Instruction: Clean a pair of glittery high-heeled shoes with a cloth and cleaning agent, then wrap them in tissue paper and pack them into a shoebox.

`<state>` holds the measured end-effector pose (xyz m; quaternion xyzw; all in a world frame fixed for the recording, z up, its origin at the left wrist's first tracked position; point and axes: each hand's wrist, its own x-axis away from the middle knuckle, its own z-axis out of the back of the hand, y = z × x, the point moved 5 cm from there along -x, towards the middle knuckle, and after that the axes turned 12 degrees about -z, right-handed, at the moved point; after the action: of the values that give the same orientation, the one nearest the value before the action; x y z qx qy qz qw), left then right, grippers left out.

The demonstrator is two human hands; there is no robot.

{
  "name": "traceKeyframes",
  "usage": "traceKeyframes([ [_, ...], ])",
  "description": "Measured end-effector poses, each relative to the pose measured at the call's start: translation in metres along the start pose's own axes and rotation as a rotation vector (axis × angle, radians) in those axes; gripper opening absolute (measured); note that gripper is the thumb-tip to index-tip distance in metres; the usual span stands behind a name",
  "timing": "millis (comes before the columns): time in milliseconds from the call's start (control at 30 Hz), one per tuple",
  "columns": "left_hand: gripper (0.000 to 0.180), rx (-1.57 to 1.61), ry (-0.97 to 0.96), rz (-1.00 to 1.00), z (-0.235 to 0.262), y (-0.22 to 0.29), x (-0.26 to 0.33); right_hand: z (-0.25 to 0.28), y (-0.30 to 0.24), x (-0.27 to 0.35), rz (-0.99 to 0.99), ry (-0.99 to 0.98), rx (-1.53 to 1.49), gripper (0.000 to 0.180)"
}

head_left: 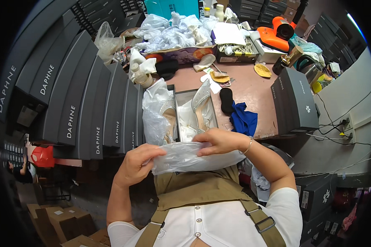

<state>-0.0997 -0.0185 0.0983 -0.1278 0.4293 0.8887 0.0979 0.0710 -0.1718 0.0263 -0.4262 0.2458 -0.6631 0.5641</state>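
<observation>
Shoeboxes (84, 92): grey, standing in a row.
Left hand (135, 165): thumb and fingers pinching the translucent sheet (183, 159) by its left end.
Translucent sheet: spread between both hands, before the open box (177, 118).
Shoe (199, 117): glittery, inside that box.
Right hand (223, 141): half-curled, gripping the upper edge.

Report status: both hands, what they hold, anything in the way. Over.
Left fingers, right fingers: both on translucent plastic. Glittery shoe in open box beyond. Blue cloth right of box; no obstruction apparent.
</observation>
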Motion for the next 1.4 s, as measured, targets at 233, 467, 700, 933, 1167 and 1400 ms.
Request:
traceKeyframes([
  [233, 0.040, -0.262, 0.192, 0.043, 0.027, -0.026, 0.003, -0.007, 0.081, 0.117, -0.323, 0.233, -0.205, 0.018],
  [467, 0.043, 0.023, 0.230, 0.137, -0.003, -0.071, -0.003, 0.008, 0.160, 0.231, -0.806, 0.651, 0.170, 0.014],
  [700, 0.041, 0.088, 0.149, 0.127, -0.016, -0.060, -0.019, 0.046, 0.040, 0.103, -0.076, 0.725, -0.076, 0.050],
  [933, 0.067, 1.192, 0.539, -0.041, -0.004, -0.063, -0.025, 0.002, 0.034, 0.003, -0.228, 0.305, -0.467, 0.029],
  [1167, 0.034, 0.996, 0.809, 0.364, -0.128, -0.098, -0.031, 0.009, 0.009, 0.004, -0.144, 0.633, -0.260, 0.024],
  [1400, 0.013, 0.903, 0.914, 0.329, -0.104, -0.098, -0.040, -0.015, 0.038, 0.033, -0.104, 0.505, -0.812, 0.033],
])
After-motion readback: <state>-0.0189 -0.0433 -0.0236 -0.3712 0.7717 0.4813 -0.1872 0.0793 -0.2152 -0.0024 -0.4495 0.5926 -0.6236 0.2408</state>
